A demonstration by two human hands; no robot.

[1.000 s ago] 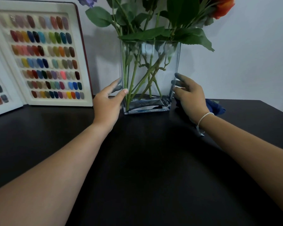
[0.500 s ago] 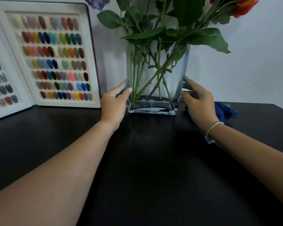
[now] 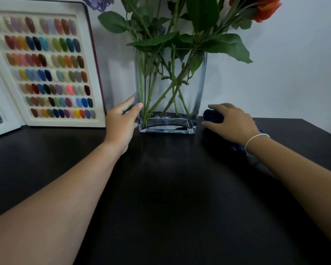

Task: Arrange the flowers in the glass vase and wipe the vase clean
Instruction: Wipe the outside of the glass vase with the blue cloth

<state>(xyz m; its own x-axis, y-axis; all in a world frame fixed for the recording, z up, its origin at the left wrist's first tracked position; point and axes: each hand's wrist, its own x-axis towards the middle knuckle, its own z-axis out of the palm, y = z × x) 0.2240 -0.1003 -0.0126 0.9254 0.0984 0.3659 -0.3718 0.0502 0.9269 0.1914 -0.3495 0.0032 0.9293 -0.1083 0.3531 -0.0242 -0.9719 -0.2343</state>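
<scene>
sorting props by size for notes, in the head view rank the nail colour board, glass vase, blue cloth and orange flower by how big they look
1. nail colour board
2. glass vase
3. orange flower, cut off by the frame edge
4. blue cloth, mostly hidden under the right hand, so the last two are unsure.

The glass vase [image 3: 170, 88] stands on the table [image 3: 170, 197] towards its back edge, close before the wall [image 3: 294, 64], with the flowers [image 3: 180, 35] standing in it. Left of the vase the nail sample board [image 3: 46, 64] leans upright, and between them the left hand [image 3: 122, 119] touches the vase's left side. Right of the vase, just beside its base, the cloth [image 3: 213, 115] lies on the table under the right hand [image 3: 231, 123].
</scene>
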